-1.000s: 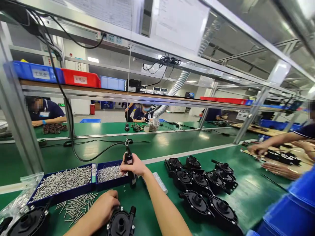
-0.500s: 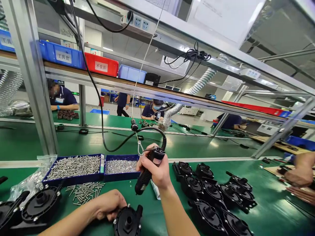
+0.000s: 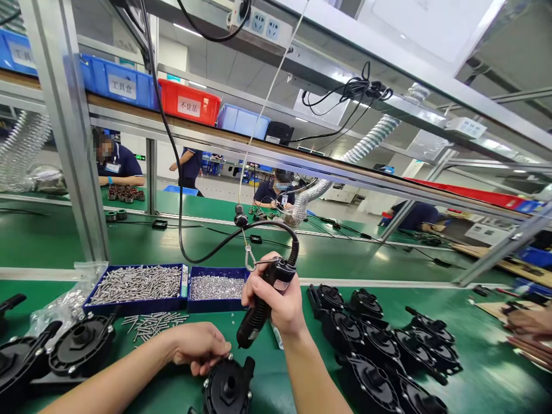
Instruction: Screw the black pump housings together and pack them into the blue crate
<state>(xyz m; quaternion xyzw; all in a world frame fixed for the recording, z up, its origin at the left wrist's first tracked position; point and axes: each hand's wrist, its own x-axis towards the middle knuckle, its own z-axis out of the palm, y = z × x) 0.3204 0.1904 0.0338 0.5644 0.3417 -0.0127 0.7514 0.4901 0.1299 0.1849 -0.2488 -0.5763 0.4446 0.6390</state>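
Observation:
My right hand is wrapped round a black electric screwdriver, its tip pointing down and left. A black cord and a wire loop rise from the tool's top end. Just below the tip stands a round black pump housing with a central spout and shiny screws around its rim. My left hand is closed at the housing's upper left edge, thumb and forefinger pinched just above a rim screw. What lies between those fingertips is too small to make out. The screwdriver tip is apart from that screw.
Blue trays hold long screws and small nuts; loose screws lie in front. More black housings stand left and right. A co-worker's hands are at the right edge. A shelf crosses above.
The view has shifted slightly. My left hand's fingers have moved up to the housing's top rim, thumb and forefinger now extended to the screw there. The screwdriver stays in my right hand.

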